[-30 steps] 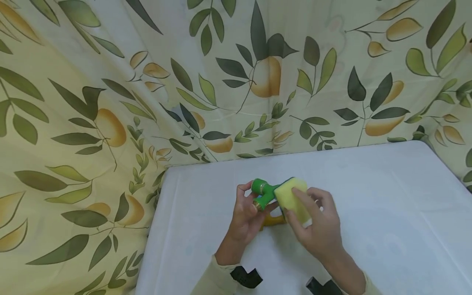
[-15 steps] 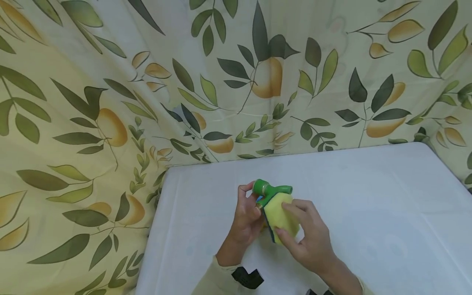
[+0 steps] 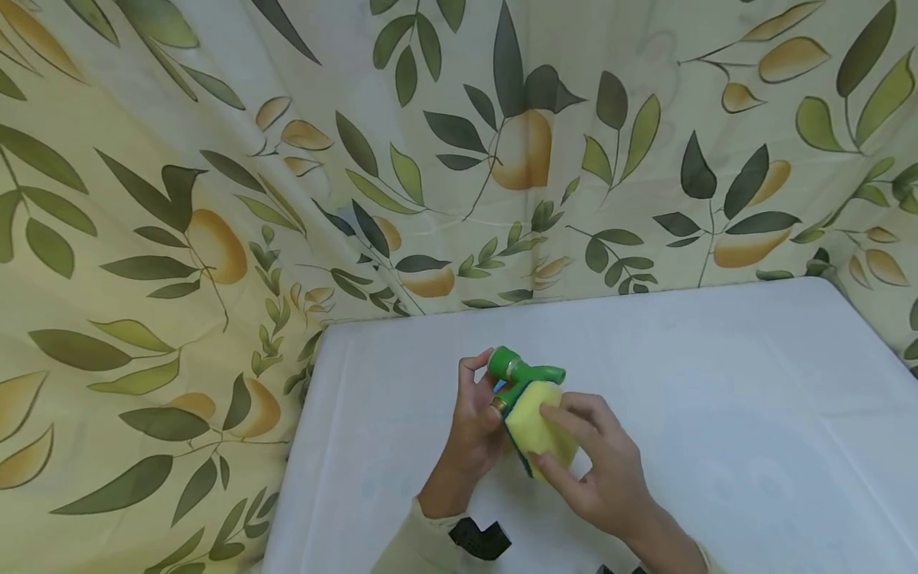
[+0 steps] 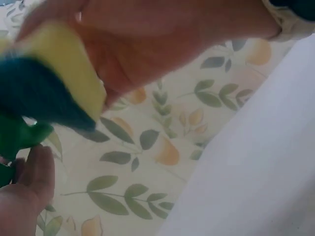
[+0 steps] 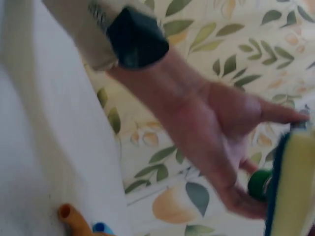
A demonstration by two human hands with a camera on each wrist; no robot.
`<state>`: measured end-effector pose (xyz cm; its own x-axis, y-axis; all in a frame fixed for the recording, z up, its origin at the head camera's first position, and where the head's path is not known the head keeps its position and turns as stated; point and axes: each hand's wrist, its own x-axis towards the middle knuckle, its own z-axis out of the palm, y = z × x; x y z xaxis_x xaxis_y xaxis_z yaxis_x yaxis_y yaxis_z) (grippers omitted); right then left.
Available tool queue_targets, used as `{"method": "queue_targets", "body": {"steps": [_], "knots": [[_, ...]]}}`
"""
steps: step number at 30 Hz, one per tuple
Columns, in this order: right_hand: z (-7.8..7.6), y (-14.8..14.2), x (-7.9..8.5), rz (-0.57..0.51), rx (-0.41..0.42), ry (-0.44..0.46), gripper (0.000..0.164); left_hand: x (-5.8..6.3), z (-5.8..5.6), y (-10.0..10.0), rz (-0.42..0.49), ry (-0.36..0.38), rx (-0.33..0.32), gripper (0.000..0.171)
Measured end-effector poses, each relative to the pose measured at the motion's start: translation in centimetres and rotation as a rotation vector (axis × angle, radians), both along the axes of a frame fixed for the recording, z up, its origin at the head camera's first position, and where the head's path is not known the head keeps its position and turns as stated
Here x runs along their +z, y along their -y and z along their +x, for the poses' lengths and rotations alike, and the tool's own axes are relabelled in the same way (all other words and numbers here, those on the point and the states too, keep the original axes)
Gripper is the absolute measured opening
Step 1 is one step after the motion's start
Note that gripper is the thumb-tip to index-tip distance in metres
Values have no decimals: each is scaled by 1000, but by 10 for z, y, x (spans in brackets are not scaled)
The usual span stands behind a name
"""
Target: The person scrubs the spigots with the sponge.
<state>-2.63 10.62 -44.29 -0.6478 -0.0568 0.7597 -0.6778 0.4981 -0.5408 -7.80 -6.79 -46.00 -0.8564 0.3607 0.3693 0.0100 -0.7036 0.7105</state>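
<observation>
My left hand [image 3: 473, 422] holds a green branched pipe-like piece [image 3: 529, 372] with brass-coloured rings between thumb and fingers. From the right, my right hand [image 3: 606, 458] pinches a yellow sponge [image 3: 541, 426] by its soft side. The sponge's dark green scouring face [image 4: 44, 93] is turned to the green piece and overlaps its lower branch in the head view. In the right wrist view, the green end [image 5: 259, 184] shows between the left fingers and the sponge. An orange tube end [image 5: 74, 216] and a blue tube end [image 5: 102, 227] appear at that view's bottom.
Both hands are above a white-covered table [image 3: 717, 383]. A curtain [image 3: 602, 159] printed with leaves and fruit hangs behind the table and along its left side. A black strap-like mount [image 3: 480, 540] sits at the left wrist, over a pale sleeve [image 3: 416, 542].
My right hand has moved the sponge left and down along the green piece, uncovering its right-hand arm and covering the lower branch. The left hand has stayed nearly in place.
</observation>
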Motion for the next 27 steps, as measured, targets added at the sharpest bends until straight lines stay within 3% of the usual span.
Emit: {"method": "queue_targets", "body": {"steps": [6, 12, 14, 18, 23, 27], "knots": [[0, -5, 2, -3, 24, 50, 49, 3, -2, 2, -30, -106, -47, 84], [-6, -13, 5, -14, 0, 93, 46, 6, -1, 7, -272, -320, -5, 106], [-7, -17, 6, 1, 1, 78, 47, 6, 1, 8, -341, -345, 12, 107], [-10, -22, 12, 41, -41, 149, 47, 6, 2, 11, -445, -379, 54, 103], [-8, -26, 16, 90, -22, 188, 56, 6, 2, 13, -512, -446, 49, 101], [-10, -28, 20, 89, -54, 210, 59, 7, 0, 15, -594, -532, 98, 104]]}}
